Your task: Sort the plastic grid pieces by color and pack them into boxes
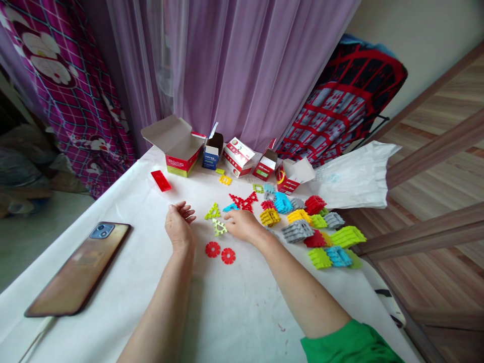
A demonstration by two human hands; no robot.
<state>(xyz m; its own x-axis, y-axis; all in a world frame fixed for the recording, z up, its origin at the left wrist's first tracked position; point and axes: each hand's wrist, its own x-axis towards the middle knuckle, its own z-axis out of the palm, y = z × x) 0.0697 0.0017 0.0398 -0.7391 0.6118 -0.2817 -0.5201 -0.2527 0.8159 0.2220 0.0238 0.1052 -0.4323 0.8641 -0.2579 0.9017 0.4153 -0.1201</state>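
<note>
My left hand [179,224] hovers or rests over the white tabletop, fingers loosely curled and apart, with nothing in it. At the right edge of a pale green triangular building piece [218,227], my right hand [242,225] has its fingers closed on the corner; the fingertips are partly hidden. Another green triangular building piece [212,210] lies just behind. Blue building pieces [230,207] and joined red building pieces [244,201] lie beyond my right hand. Nearer to me are two red notched discs, one on the left [212,249] and one on the right [228,256].
Stacks of coloured building pieces [298,231] cover the table's right side. Several opened small boxes, including a red-and-yellow box [181,164], line the back. A red plastic tray [161,181] lies left, a phone [79,272] with a cable nearer, a white bag [355,176] at back right.
</note>
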